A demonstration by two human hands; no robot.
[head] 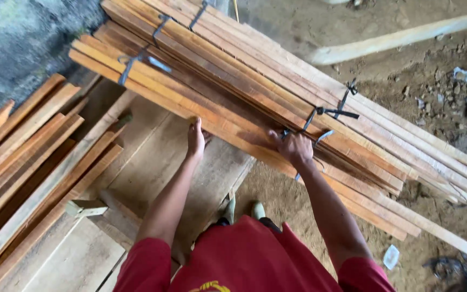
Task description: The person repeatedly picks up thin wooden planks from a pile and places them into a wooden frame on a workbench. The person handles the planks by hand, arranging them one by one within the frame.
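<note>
Dirt floor (298,200); hands (195,139) on strapped slats (244,92)

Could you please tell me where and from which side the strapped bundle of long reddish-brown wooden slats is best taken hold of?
Probably along its near long edge, from the person's side, hands spread apart. The strapped bundle of long reddish-brown wooden slats lies diagonally and is long, so one central grip would likely let it tip. The left hand and right hand already rest on that edge, the right by a dark strap.

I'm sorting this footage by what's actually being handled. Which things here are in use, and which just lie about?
In use:
left hand and right hand, both on the strapped bundle of wooden slats

Lying about:
loose boards at left
wide planks underfoot
pale beam on the dirt
scrap of paper
</note>
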